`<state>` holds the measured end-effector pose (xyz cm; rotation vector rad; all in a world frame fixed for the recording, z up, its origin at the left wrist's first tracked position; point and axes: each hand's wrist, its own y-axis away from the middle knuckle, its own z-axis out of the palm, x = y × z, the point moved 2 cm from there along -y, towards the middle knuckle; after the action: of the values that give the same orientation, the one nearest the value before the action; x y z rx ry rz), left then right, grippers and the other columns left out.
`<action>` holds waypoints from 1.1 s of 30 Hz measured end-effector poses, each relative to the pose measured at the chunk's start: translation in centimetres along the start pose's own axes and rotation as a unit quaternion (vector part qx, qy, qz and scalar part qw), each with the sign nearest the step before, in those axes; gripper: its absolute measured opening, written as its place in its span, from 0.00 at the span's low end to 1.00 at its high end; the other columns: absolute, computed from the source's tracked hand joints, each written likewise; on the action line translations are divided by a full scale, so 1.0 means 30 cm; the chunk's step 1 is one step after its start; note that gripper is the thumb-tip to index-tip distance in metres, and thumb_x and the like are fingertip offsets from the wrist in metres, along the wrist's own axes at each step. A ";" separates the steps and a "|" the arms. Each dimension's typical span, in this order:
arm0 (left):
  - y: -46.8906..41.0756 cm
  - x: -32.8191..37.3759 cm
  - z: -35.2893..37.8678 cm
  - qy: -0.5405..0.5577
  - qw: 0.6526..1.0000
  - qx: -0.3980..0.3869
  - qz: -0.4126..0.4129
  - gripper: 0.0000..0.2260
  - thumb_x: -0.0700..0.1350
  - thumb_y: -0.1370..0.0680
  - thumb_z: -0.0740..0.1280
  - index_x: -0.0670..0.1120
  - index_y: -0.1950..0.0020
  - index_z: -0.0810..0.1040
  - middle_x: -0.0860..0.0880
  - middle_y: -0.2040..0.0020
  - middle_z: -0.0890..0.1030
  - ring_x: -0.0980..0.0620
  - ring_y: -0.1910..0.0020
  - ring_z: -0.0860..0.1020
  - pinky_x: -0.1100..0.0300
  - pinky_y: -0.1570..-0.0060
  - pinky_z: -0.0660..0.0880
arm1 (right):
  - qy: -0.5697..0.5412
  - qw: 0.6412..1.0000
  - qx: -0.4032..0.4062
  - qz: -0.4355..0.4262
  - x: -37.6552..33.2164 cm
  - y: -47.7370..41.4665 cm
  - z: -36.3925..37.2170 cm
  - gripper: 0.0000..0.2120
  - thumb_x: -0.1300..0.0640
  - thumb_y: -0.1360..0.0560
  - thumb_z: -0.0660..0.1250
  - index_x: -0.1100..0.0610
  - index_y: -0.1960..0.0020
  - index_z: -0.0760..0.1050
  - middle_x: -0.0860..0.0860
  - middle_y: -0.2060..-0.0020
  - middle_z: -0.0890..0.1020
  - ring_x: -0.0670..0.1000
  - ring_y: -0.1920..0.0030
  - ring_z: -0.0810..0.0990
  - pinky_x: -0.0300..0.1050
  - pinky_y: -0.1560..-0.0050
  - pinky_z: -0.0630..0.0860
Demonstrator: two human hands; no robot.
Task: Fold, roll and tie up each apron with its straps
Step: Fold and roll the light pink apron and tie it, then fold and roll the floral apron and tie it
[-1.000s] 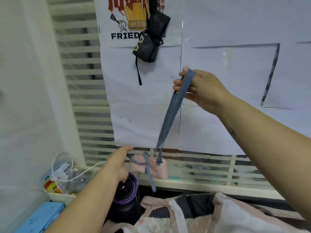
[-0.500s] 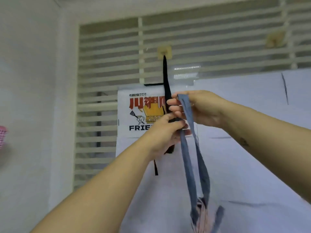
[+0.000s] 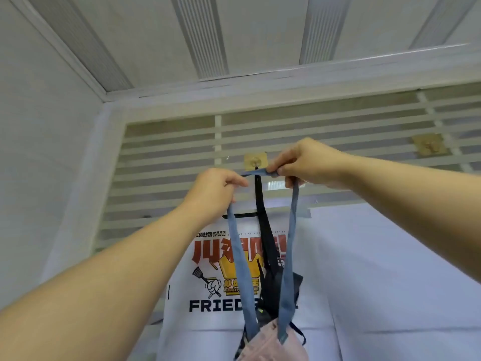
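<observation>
A rolled pink apron bundle [image 3: 270,342] hangs at the bottom of the view from its blue strap loop [image 3: 240,259]. My left hand [image 3: 216,191] pinches the loop's left side and my right hand [image 3: 304,165] pinches its right side, so the top of the strap is stretched level just below a wall hook [image 3: 255,161]. A black rolled apron [image 3: 273,290] hangs from that same hook by its black strap, behind the blue loop.
A second hook [image 3: 429,145] sits on the slatted window grille [image 3: 169,157] to the right. White sheets and a printed poster [image 3: 210,282] cover the wall below. The ceiling and the left wall fill the upper view.
Both hands have risen with the blue strap and spread it apart up by the hook. The view has tilted upward, and the bundle now hangs below.
</observation>
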<state>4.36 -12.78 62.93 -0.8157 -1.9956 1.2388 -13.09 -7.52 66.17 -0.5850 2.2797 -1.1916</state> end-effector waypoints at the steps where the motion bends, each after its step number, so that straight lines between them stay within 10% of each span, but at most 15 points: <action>1: -0.031 -0.012 0.010 0.003 1.000 0.018 0.004 0.13 0.39 0.18 0.57 0.50 0.40 0.79 0.54 0.53 0.76 0.60 0.64 0.74 0.73 0.71 0.68 | 0.031 0.999 0.017 -0.018 -0.007 -0.035 -0.004 0.13 0.66 0.22 0.61 0.55 0.46 0.81 0.44 0.76 0.79 0.41 0.74 0.76 0.27 0.73 0.70; 8: -0.230 -0.072 0.124 0.033 0.999 0.040 -0.002 0.21 0.35 0.19 0.57 0.48 0.27 0.68 0.49 0.47 0.72 0.52 0.59 0.74 0.70 0.66 0.71 | 0.260 0.959 0.067 -0.089 0.044 -0.247 0.076 0.19 0.67 0.21 0.56 0.55 0.35 0.75 0.55 0.44 0.80 0.56 0.44 0.77 0.46 0.45 0.74; 14: -0.298 -0.124 0.187 0.017 1.000 0.012 -0.023 0.20 0.35 0.20 0.58 0.48 0.29 0.69 0.44 0.46 0.75 0.42 0.47 0.78 0.50 0.45 0.77 | 0.265 0.961 0.047 -0.058 0.124 -0.342 0.143 0.18 0.67 0.22 0.57 0.56 0.36 0.75 0.56 0.43 0.79 0.56 0.45 0.76 0.43 0.50 0.71; 22: -0.142 -0.150 0.249 -0.036 0.999 -0.019 0.008 0.21 0.36 0.20 0.60 0.49 0.28 0.68 0.47 0.32 0.73 0.49 0.37 0.73 0.63 0.45 0.69 | 0.180 0.982 0.036 -0.043 0.158 -0.206 0.178 0.15 0.62 0.23 0.64 0.58 0.36 0.77 0.54 0.41 0.80 0.53 0.41 0.76 0.38 0.47 0.69; 27: 0.035 -0.107 0.230 -0.070 0.997 0.028 -0.009 0.23 0.36 0.21 0.61 0.55 0.29 0.68 0.50 0.33 0.67 0.48 0.32 0.66 0.53 0.35 0.68 | 0.159 0.986 0.015 -0.047 0.113 -0.032 0.190 0.14 0.60 0.21 0.63 0.56 0.37 0.77 0.52 0.38 0.79 0.50 0.39 0.76 0.35 0.48 0.66; 33: 0.401 0.004 0.217 -0.048 0.999 0.001 -0.023 0.16 0.39 0.21 0.62 0.54 0.37 0.76 0.53 0.36 0.70 0.51 0.35 0.68 0.54 0.35 0.67 | 0.081 0.996 -0.030 -0.026 0.084 0.316 0.239 0.10 0.60 0.23 0.64 0.55 0.46 0.82 0.49 0.52 0.82 0.38 0.62 0.74 0.22 0.65 0.66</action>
<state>1.22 -11.69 49.66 -0.7179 -2.0769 1.2737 -12.06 -8.47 54.10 -0.5922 2.4569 -1.2411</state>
